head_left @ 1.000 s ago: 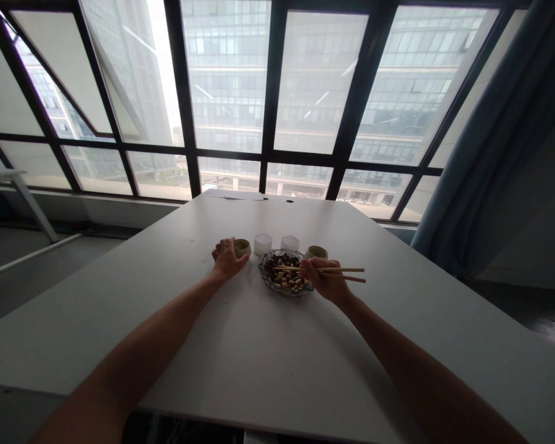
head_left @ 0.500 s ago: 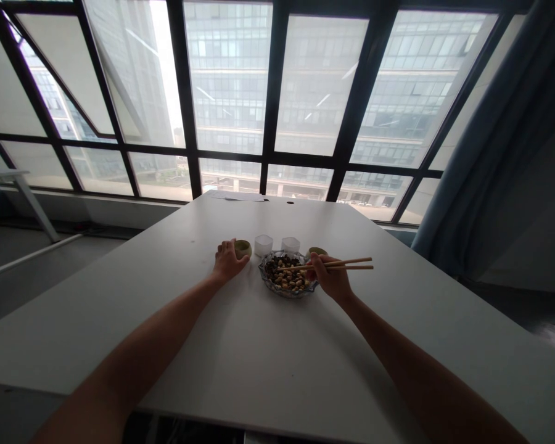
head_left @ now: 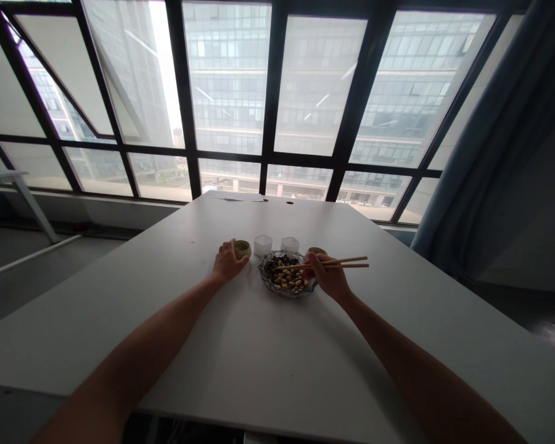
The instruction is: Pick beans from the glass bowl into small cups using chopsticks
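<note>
A flat white tabletop [head_left: 259, 370] is leaving passage at lower centre; a scalloped clear-glass bowl [head_left: 282, 293] and two frosted translucent cups [head_left: 263, 246] are blocking mid-frame.

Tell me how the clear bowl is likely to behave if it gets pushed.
The clear bowl looks like glass, so it is probably stiff and could chip if knocked. The many small nut-like pieces inside likely make it fairly heavy. Its wide, low shape suggests sliding rather than tipping.
</note>
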The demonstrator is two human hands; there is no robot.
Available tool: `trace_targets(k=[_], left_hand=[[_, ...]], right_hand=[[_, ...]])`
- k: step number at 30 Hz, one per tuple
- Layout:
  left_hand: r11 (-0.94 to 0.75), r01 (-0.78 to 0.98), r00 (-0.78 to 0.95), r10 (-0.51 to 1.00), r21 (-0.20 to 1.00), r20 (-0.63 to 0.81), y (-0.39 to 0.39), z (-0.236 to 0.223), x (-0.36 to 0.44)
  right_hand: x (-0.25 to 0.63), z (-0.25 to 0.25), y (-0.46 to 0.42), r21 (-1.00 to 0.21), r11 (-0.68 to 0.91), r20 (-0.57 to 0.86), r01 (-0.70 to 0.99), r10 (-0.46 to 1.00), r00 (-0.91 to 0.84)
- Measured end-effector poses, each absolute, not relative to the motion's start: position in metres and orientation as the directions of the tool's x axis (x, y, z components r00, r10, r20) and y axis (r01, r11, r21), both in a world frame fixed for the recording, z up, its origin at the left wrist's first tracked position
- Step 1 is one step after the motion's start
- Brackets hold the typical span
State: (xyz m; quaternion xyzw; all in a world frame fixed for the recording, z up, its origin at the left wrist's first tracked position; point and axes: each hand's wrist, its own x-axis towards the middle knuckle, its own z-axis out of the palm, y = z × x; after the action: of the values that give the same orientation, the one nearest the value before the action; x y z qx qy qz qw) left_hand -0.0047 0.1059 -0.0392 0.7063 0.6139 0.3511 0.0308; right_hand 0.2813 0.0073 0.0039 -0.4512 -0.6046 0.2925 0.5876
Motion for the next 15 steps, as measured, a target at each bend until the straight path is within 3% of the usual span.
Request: trace_targets(k=[5,9,12,15], left_hand=[[-0.319,0.852,0.035,0.826,0.415,0.563,0.101,-0.024,0.003],[-0.391,0.857,0.129,0.793,0.335,0.596,0.102,-0.008,0.021],[-0.395,0.877,0.206,0.823,0.272,0.530,0.107,0.005,0.038],[-0.349,0.907,0.229,0.879,0.236,0.419,0.117,0.016,0.052]], right_hand=[[0.290,0.008,0.015,-0.902,0.409,0.431,0.137,0.871,0.236],[0.299,0.009,0.012,-0.841,0.478,0.536,0.255,0.803,0.261],[0.302,0.013,0.003,-0.624,0.609,0.730,0.489,0.677,0.090],[0.301,0.020,-0.006,-0.245,0.737,0.849,0.630,0.477,-0.228]])
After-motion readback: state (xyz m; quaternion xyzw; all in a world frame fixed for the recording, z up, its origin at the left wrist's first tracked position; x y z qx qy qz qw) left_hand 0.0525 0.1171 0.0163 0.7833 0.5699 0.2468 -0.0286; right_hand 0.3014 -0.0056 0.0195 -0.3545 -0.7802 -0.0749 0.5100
